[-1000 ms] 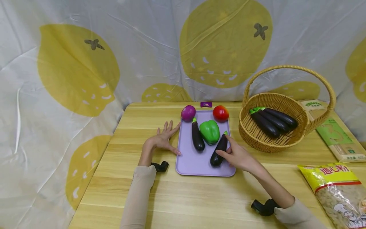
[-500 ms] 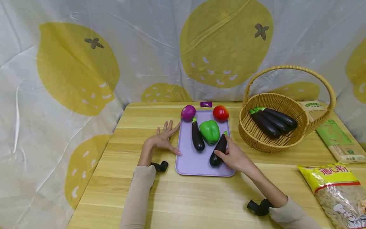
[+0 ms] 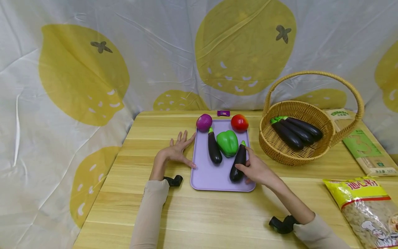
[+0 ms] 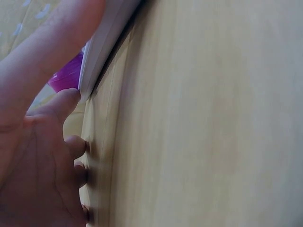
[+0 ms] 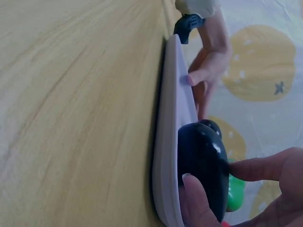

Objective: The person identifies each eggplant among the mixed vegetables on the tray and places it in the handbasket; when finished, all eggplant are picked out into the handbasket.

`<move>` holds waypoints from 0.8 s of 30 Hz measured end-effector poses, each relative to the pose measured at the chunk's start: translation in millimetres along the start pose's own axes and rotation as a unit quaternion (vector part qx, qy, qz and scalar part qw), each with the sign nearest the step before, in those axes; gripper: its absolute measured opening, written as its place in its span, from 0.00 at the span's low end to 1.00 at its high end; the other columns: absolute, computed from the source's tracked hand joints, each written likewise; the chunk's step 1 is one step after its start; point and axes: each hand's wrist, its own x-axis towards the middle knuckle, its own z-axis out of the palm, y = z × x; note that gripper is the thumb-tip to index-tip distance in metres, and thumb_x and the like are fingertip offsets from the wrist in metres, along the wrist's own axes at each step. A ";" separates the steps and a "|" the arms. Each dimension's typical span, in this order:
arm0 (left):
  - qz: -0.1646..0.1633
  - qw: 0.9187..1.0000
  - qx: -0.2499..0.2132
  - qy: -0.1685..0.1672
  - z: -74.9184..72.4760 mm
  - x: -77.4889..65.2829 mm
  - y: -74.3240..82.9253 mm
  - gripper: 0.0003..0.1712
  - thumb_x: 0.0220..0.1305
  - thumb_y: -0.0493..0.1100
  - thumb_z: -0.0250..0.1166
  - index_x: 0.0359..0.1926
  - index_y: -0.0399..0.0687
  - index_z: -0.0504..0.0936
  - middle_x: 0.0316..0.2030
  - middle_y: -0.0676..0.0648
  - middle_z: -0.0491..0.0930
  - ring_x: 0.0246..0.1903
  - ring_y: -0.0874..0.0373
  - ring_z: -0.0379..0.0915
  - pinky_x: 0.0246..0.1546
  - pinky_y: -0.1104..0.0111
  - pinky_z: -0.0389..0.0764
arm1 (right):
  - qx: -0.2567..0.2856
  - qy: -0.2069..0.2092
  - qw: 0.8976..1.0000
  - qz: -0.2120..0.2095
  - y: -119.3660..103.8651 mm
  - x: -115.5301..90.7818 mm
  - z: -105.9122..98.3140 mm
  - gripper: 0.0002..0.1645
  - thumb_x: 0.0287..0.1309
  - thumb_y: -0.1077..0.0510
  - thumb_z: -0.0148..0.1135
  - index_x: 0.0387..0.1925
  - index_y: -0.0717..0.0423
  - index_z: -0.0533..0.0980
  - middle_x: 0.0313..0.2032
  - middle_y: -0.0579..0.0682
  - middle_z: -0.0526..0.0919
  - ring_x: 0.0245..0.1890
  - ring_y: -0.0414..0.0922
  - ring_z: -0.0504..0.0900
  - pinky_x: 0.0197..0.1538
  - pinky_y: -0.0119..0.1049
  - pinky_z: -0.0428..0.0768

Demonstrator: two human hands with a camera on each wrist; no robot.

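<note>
My right hand (image 3: 258, 170) holds a dark purple eggplant (image 3: 237, 169) between thumb and fingers, at the right side of a lilac tray (image 3: 211, 180). In the right wrist view, the glossy eggplant (image 5: 201, 153) lies along the tray's rim with fingertips on both sides. My left hand (image 3: 176, 152) has its fingers spread, its thumb and index fingertip at the tray's left edge. A second eggplant (image 3: 214, 150) and a green bell pepper (image 3: 227, 143) lie on the tray. A purple onion (image 3: 204, 122) and a red tomato-like piece (image 3: 239, 123) sit at its far corners.
To the right stands a wicker basket (image 3: 280, 157) with a tall handle and several eggplants (image 3: 296, 133) inside. A green-and-tan package (image 3: 363, 148) lies beside it, a yellow-topped bag (image 3: 367, 207) nearer. Behind the tray is a small purple packet (image 3: 223, 113).
The eggplant in my right hand has turned slightly, now more in line with the tray's long side. My right hand has shifted a little left; the left hand has stayed in place.
</note>
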 end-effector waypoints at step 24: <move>0.002 1.000 0.002 0.002 0.8 0.7 -0.4 0.80 0.48 0.63 0.82 0.84 0.63 0.31 0.80 0.38 0.14 0.79 0.41 0.04 0.75 0.36 0.14 | 0.054 -0.026 0.998 -0.036 2.2 -5.5 -28.2 0.52 0.69 0.58 0.63 0.82 0.61 0.42 0.53 0.72 0.73 0.42 0.53 0.83 0.38 0.45 0.89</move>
